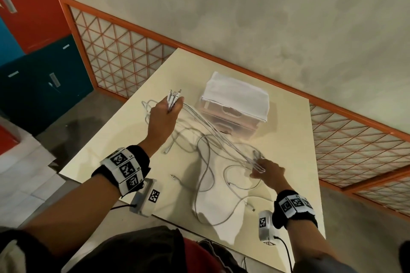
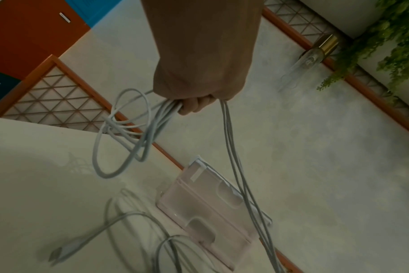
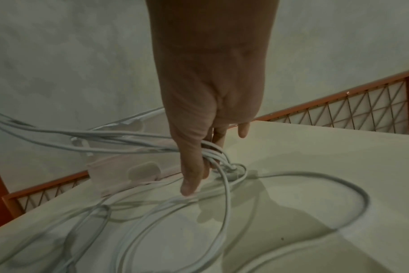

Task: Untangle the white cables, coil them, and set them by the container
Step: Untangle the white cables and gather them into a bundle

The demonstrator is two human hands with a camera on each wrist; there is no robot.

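While its fingers (image 2: 194,106) curl tight round a bundle of thin white cables (image 1: 207,131), the left hand (image 1: 164,117) is raised above the table, with several metal-tipped plug ends sticking up out of the fist. From that fist a group of strands runs taut, down and across to the right hand (image 1: 267,170), which sits low at the pale cream tabletop (image 1: 124,139). There the strands pass between the right fingers (image 3: 192,177), which close loosely on them, index tip touching the surface. Slack loops of cable sprawl over the table between and in front of both hands, still crossing one another. Just beyond the taut strands stands a translucent pink plastic container with a white lid (image 1: 237,104), close to the far table edge.
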